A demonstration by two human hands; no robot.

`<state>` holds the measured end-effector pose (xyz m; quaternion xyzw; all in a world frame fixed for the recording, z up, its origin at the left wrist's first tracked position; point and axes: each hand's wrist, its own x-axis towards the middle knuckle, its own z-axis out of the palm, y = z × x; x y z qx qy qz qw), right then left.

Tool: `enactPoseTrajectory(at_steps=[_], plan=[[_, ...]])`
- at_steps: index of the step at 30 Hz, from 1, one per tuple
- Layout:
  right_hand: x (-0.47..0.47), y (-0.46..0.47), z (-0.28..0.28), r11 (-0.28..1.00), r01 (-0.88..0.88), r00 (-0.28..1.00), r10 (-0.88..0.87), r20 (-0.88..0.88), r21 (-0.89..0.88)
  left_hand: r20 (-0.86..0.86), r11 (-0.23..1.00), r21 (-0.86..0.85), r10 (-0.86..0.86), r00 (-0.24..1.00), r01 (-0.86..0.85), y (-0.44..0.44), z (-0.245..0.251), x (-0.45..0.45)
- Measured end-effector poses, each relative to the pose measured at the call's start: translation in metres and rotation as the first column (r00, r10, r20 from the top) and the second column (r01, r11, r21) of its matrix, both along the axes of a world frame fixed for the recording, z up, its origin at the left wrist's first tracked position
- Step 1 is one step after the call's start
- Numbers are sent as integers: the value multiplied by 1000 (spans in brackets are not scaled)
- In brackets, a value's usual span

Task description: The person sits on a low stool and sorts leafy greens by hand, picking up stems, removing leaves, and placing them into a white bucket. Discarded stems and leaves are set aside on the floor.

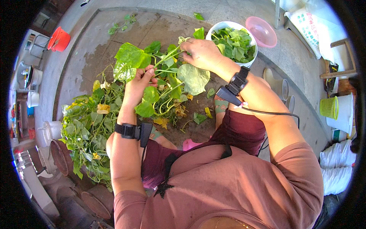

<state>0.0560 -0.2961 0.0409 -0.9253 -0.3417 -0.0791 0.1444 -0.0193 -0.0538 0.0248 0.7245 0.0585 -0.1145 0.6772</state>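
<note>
A leafy green vine (168, 57) stretches between my two hands above the floor. My left hand (145, 76) pinches its stem near a large glossy leaf (133, 57). Higher up the stem, the fingers of my right hand (200, 53) are closed on the vine's tip end. A broad pale leaf (194, 78) hangs below my right wrist. Under the vine lie more stems and yellowed leaves (161, 122). A big heap of leafy vines (88, 128) rests to the left of my left forearm. Just beyond my right hand stands a white bucket (254, 54) filled with picked green leaves (236, 44).
A pink basin (261, 31) stands beside the white bucket. At the far left is a red bucket (59, 39). Rubber boots (278, 84) stand on the right, with a green basket (328, 108) farther out. Rusty round containers (97, 200) sit at lower left.
</note>
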Motion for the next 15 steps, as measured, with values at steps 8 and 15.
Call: enactPoseTrajectory(at_steps=[8,15], plan=[[39,-21,-10,594,519,734,59,-677,614,131,929,364,16,991,-63,2,-10,13],[58,-77,9,142,627,747,168,-643,766,152,943,283,134,979,-173,12,-15,3]])
